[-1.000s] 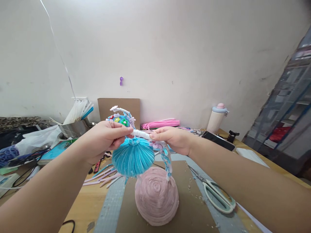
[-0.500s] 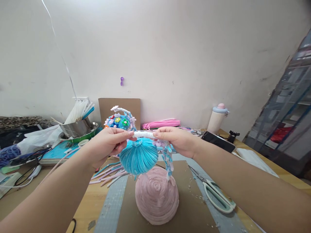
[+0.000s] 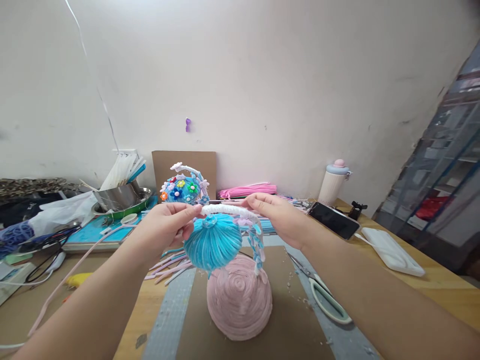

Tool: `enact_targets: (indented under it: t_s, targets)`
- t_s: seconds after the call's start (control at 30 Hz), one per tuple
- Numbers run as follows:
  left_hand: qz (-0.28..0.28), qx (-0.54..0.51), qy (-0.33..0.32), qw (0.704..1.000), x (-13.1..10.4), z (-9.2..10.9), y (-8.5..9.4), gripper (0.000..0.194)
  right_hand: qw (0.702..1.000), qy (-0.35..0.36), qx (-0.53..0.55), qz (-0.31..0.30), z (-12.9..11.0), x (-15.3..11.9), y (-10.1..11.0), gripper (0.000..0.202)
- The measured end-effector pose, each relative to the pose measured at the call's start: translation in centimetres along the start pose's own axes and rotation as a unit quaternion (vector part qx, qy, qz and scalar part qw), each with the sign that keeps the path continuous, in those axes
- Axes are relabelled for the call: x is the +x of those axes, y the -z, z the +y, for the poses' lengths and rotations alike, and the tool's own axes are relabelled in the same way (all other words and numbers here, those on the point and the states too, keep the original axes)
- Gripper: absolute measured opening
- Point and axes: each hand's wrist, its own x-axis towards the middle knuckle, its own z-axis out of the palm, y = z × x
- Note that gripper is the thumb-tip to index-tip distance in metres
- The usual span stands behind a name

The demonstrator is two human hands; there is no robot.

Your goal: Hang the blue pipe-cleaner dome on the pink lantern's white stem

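My left hand [image 3: 174, 222] pinches the left end of a curved white-wrapped stem [image 3: 227, 209]. From that end hangs a round blue pipe-cleaner lantern [image 3: 213, 242] with a ribbed surface. The stem bends down on the right, where pale purple and blue flowers [image 3: 256, 245] cling to it, and meets the pink coiled base [image 3: 239, 300]. Just right of the stem's top is my right hand [image 3: 275, 215], fingers stretched and apart from the stem. The base rests on brown cardboard [image 3: 292, 310].
Behind stands a similar blue lantern [image 3: 182, 189] with colourful flowers. Scissors [image 3: 326, 295] lie to the right, with a phone [image 3: 333, 220], a white power bank [image 3: 393, 251] and a bottle [image 3: 333, 182] beyond. Loose pipe cleaners [image 3: 172, 270] lie left of the base. A metal pot [image 3: 118, 197] stands further left.
My right hand has let go of the white stem and drawn slightly away to the right. The stem's top now shows as a curve. My left hand still holds its end.
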Motion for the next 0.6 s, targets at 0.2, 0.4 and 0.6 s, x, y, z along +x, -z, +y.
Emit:
enact_targets:
  t_s: [0.2, 0.4, 0.6]
  targets:
    - [0.098, -0.006, -0.019, 0.995, -1.1, -0.5, 0.5, 0.031, 0.992, 0.018, 0.037, 0.119, 2.9, -1.0, 1.7, 0.029]
    - [0.277, -0.042, -0.116, 0.953, -3.4, -3.8, -0.7, 0.024, 0.990, -0.013, 0.038, 0.133, 6.5, -1.9, 2.4, 0.031]
    - [0.343, 0.024, -0.200, 0.917, -3.8, -8.6, -2.1, 0.040, 0.989, -0.008, 0.039, 0.140, 7.7, -2.4, 1.6, 0.034]
